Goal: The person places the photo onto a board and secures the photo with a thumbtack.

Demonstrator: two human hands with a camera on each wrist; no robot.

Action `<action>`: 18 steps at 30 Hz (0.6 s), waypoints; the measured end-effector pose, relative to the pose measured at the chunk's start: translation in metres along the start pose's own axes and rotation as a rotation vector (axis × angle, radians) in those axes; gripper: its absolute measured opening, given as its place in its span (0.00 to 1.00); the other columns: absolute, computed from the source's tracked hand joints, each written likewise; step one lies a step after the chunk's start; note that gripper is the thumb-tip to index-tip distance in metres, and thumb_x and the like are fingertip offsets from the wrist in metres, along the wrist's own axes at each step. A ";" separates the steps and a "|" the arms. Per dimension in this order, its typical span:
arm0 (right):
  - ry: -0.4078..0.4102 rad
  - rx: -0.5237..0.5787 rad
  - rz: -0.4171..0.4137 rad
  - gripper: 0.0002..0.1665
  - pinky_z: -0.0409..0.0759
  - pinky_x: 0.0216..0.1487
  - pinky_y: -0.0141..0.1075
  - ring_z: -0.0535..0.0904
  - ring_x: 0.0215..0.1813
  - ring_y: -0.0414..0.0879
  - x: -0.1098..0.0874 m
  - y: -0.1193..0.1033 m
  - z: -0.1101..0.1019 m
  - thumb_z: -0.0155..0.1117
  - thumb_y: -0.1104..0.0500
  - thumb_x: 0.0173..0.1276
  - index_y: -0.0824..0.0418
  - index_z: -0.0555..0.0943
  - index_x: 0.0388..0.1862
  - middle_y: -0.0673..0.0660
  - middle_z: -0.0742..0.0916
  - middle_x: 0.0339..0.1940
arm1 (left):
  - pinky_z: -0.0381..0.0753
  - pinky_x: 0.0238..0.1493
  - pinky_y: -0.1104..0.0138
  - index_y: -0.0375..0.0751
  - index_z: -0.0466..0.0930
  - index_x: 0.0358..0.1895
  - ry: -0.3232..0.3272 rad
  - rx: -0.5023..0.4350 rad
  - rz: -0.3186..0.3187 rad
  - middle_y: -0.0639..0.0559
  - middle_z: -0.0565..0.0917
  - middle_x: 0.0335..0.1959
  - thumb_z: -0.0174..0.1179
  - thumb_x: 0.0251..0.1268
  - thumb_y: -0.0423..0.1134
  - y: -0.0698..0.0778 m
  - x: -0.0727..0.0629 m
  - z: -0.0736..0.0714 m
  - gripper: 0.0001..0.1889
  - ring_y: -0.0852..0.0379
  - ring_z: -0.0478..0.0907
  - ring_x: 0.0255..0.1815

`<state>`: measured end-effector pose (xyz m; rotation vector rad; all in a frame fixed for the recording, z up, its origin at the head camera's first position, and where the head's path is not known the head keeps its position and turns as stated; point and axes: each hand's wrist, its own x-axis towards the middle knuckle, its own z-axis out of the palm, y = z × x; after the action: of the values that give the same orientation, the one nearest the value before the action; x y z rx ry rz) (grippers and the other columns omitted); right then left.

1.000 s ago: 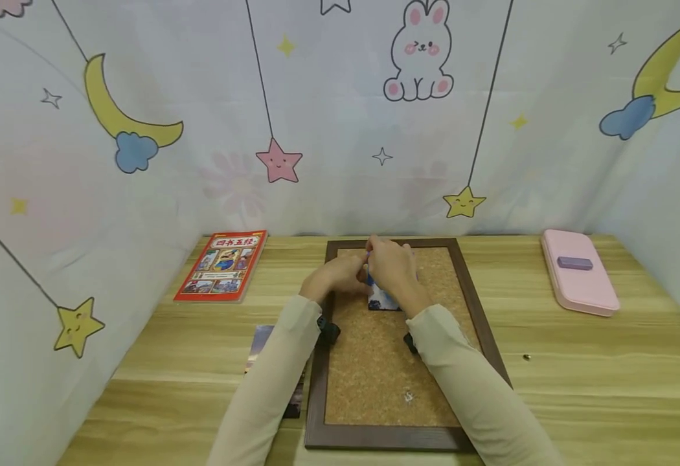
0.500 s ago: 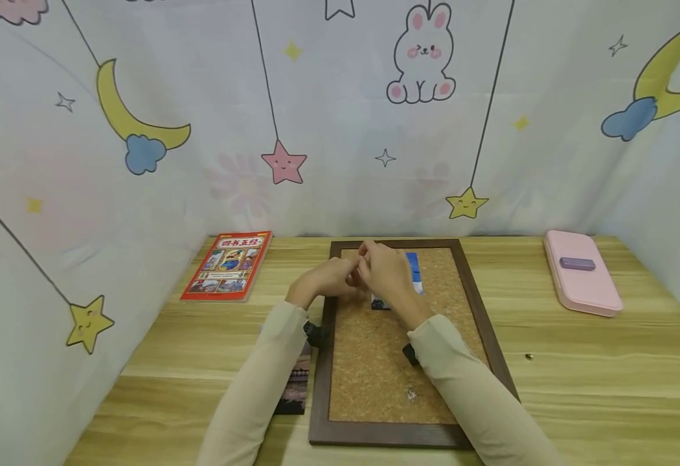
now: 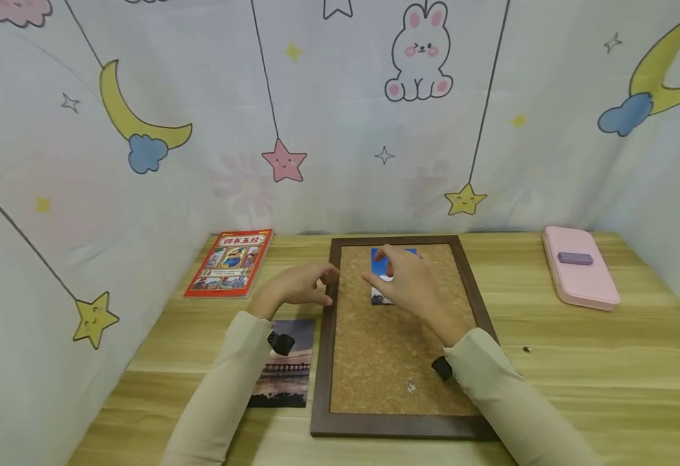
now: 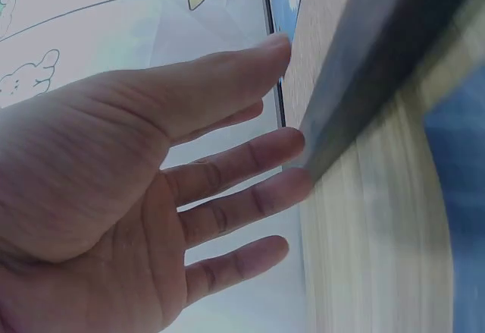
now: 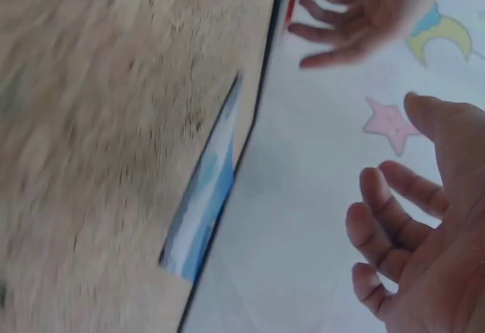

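Note:
A cork board (image 3: pixel 386 362) in a dark brown frame lies on the wooden table. Near its top lies a small blue-and-white picture (image 3: pixel 378 298), partly hidden behind my right hand (image 3: pixel 407 281). That hand hovers over the board, thumb and fingers apart and holding nothing; in the right wrist view the picture (image 5: pixel 204 196) shows whole on the cork. My left hand (image 3: pixel 298 285) is at the frame's left side, fingers spread and empty, as the left wrist view of the hand (image 4: pixel 151 166) also shows. Below it, a purple sunset picture (image 3: pixel 290 366) lies left of the board, partly under my wrist.
A red book (image 3: pixel 229 264) lies at the back left of the table. At the back right is a pink case (image 3: pixel 585 278) with a purple strip. A small shiny object (image 3: pixel 527 349) rests right of the board. A patterned curtain (image 3: pixel 340 116) hangs behind.
My hands, together at the blue picture's upper left before, have drawn apart. The left moved left off the board, the right moved rightward, and more of both pictures shows.

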<state>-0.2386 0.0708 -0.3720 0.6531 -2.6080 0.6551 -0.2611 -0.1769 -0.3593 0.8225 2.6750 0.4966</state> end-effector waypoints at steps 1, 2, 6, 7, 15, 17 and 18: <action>-0.001 -0.004 -0.001 0.22 0.72 0.44 0.53 0.76 0.29 0.44 -0.003 0.002 -0.004 0.71 0.41 0.65 0.57 0.82 0.46 0.52 0.83 0.27 | 0.79 0.52 0.52 0.35 0.70 0.69 -0.001 0.012 0.003 0.39 0.81 0.55 0.68 0.66 0.40 -0.001 -0.004 0.000 0.31 0.44 0.80 0.51; -0.008 -0.009 -0.002 0.22 0.72 0.44 0.52 0.76 0.29 0.44 -0.005 0.004 -0.008 0.72 0.42 0.64 0.57 0.82 0.45 0.52 0.83 0.27 | 0.79 0.52 0.52 0.35 0.70 0.68 -0.004 0.020 0.005 0.39 0.81 0.55 0.68 0.66 0.40 -0.001 -0.007 -0.001 0.30 0.43 0.81 0.51; -0.043 -0.042 0.003 0.22 0.71 0.46 0.52 0.74 0.27 0.44 -0.014 0.014 -0.023 0.71 0.41 0.64 0.56 0.83 0.46 0.50 0.82 0.26 | 0.78 0.52 0.51 0.35 0.71 0.67 -0.011 0.045 0.038 0.37 0.82 0.53 0.67 0.66 0.40 -0.005 -0.020 -0.003 0.28 0.42 0.81 0.48; -0.051 -0.052 0.005 0.21 0.71 0.46 0.52 0.74 0.26 0.43 -0.016 0.017 -0.027 0.71 0.41 0.65 0.55 0.83 0.45 0.49 0.82 0.26 | 0.78 0.52 0.51 0.34 0.72 0.67 -0.011 0.042 0.039 0.37 0.82 0.53 0.68 0.66 0.39 -0.006 -0.023 -0.003 0.28 0.42 0.81 0.48; -0.096 -0.121 0.016 0.15 0.68 0.36 0.46 0.71 0.23 0.42 -0.034 0.043 -0.049 0.70 0.45 0.66 0.54 0.83 0.40 0.46 0.78 0.23 | 0.79 0.50 0.51 0.34 0.72 0.66 -0.026 0.039 -0.029 0.38 0.83 0.51 0.68 0.66 0.41 -0.021 -0.045 0.000 0.29 0.43 0.82 0.47; -0.108 -0.140 0.017 0.14 0.69 0.34 0.45 0.71 0.23 0.42 -0.039 0.050 -0.055 0.71 0.47 0.66 0.55 0.83 0.40 0.46 0.79 0.23 | 0.79 0.49 0.51 0.35 0.72 0.66 -0.027 0.033 -0.056 0.39 0.83 0.50 0.69 0.65 0.41 -0.025 -0.052 0.002 0.29 0.43 0.82 0.47; -0.116 -0.148 0.022 0.14 0.69 0.34 0.44 0.71 0.23 0.42 -0.042 0.054 -0.058 0.71 0.47 0.67 0.56 0.83 0.41 0.47 0.78 0.23 | 0.79 0.49 0.51 0.35 0.73 0.66 -0.027 0.031 -0.067 0.39 0.83 0.50 0.69 0.64 0.41 -0.027 -0.056 0.003 0.29 0.43 0.82 0.47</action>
<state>-0.2181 0.1574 -0.3613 0.6343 -2.7420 0.4374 -0.2292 -0.2298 -0.3629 0.7403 2.6821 0.4265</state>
